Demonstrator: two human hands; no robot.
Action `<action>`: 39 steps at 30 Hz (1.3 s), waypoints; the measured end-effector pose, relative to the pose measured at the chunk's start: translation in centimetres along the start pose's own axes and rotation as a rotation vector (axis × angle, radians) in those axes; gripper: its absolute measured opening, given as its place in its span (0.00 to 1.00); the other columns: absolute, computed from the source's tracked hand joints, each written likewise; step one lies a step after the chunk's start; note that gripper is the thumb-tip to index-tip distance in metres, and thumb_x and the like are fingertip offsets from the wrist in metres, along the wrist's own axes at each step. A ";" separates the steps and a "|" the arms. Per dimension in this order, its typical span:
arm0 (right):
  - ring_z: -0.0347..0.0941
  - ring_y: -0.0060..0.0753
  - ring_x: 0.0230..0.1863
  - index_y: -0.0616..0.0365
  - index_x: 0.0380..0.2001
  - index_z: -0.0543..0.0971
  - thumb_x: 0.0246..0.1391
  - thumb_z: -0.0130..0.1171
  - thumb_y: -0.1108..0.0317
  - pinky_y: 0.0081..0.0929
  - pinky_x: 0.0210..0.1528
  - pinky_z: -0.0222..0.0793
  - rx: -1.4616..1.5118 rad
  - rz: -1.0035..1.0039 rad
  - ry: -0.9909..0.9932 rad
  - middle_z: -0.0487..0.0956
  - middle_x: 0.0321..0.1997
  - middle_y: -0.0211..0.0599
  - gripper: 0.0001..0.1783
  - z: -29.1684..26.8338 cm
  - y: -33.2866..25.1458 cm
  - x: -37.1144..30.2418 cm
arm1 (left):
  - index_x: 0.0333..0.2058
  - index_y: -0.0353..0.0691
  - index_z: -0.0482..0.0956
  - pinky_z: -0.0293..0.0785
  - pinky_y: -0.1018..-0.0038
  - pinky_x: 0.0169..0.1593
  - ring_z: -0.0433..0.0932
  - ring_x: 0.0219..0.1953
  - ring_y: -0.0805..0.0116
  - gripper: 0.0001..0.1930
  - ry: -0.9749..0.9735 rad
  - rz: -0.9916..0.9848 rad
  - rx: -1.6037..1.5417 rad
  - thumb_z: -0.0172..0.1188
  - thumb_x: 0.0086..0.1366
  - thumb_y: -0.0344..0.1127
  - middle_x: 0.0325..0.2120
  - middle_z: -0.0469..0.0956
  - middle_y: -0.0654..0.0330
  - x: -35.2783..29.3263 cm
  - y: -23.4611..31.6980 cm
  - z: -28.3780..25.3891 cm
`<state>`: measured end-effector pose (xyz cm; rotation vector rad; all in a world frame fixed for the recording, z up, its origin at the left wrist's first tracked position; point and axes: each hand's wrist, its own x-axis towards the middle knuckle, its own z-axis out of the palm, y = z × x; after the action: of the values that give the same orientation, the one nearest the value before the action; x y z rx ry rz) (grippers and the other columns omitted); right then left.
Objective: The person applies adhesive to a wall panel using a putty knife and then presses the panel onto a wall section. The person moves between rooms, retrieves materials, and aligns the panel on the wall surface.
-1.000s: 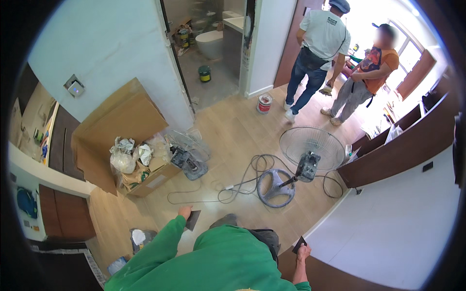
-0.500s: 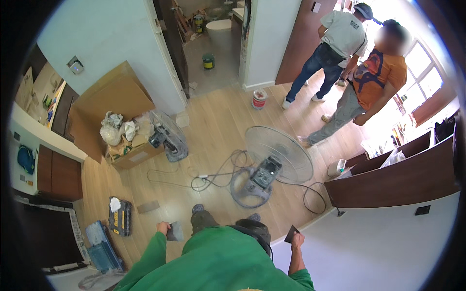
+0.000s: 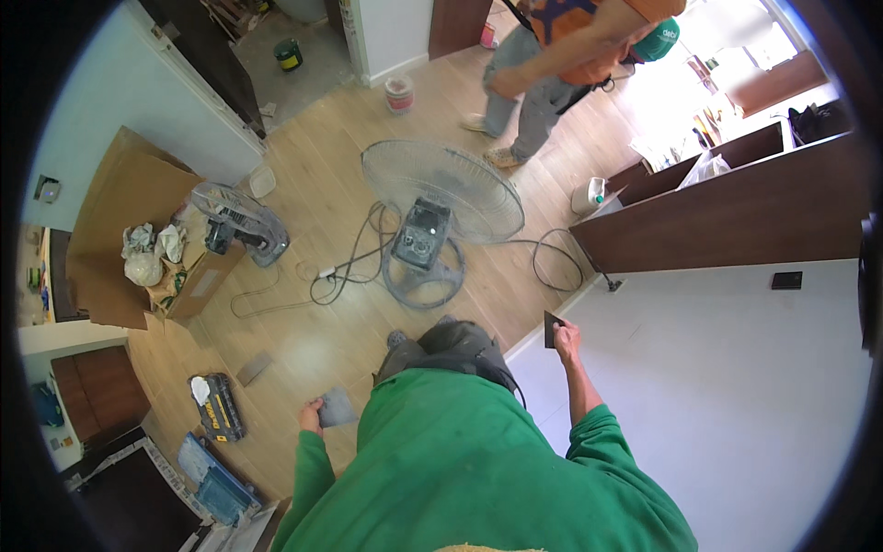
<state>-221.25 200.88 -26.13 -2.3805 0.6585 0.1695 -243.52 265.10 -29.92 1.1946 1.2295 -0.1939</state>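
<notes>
My left hand [image 3: 312, 417] is low on the left, closed on the edge of a flat grey putty blade [image 3: 338, 408]. The blade is roughly square and stands out over the wood-look floor. On the other side, my right hand [image 3: 567, 342] grips a smaller dark putty blade [image 3: 552, 328], tilted up. It is in front of the low part of the white wall [image 3: 708, 368], close to the skirting; whether the blade touches the wall, I cannot tell. Both forearms come out of green sleeves.
A large dusty floor fan [image 3: 423, 235] stands ahead, its cable [image 3: 345, 276] looped on the floor. A smaller fan [image 3: 246, 225] leans by an open cardboard box [image 3: 198, 285]. A black tool case [image 3: 216, 408] lies left. A person in an orange shirt [image 3: 589, 41] stands beyond, beside a bucket [image 3: 399, 94].
My view has swung right and down, so the floor things sit further left and higher. My right arm reaches further forward along the wall. The person in the white shirt is out of view.
</notes>
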 end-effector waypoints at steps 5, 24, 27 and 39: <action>0.80 0.52 0.37 0.53 0.43 0.83 0.50 0.55 0.61 0.39 0.41 0.73 -0.045 0.105 -0.043 0.82 0.34 0.53 0.18 -1.8 1.9 2.6 | 0.37 0.31 0.80 0.69 0.72 0.49 0.76 0.39 0.67 0.09 0.010 0.065 -0.034 0.62 0.61 0.31 0.35 0.80 0.57 -0.9 0.4 1.0; 0.80 0.49 0.39 0.54 0.45 0.83 0.50 0.58 0.61 0.37 0.44 0.72 -0.126 -0.115 -0.156 0.82 0.37 0.55 0.19 -15.6 8.9 34.6 | 0.37 0.39 0.86 0.73 0.71 0.50 0.81 0.40 0.61 0.13 -0.187 -0.143 0.766 0.61 0.59 0.41 0.37 0.84 0.54 -12.2 0.2 35.3; 0.80 0.47 0.38 0.53 0.44 0.83 0.49 0.58 0.62 0.36 0.44 0.72 0.034 0.092 -0.075 0.82 0.35 0.54 0.18 -16.6 6.8 36.2 | 0.37 0.40 0.86 0.73 0.70 0.52 0.81 0.43 0.59 0.14 -0.336 -0.004 1.023 0.58 0.59 0.42 0.38 0.84 0.52 -12.6 -0.3 39.8; 0.78 0.55 0.44 0.50 0.45 0.83 0.51 0.57 0.60 0.39 0.49 0.72 -0.159 -0.104 -0.200 0.81 0.39 0.53 0.18 -18.6 2.4 46.2 | 0.42 0.39 0.83 0.72 0.64 0.55 0.78 0.48 0.50 0.19 -0.202 -0.128 1.068 0.55 0.60 0.45 0.43 0.81 0.47 -11.2 -2.8 57.8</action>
<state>-183.34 168.42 -26.03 -2.5001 0.4410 0.4222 -214.33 213.85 -30.69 1.9264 1.0130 -1.1426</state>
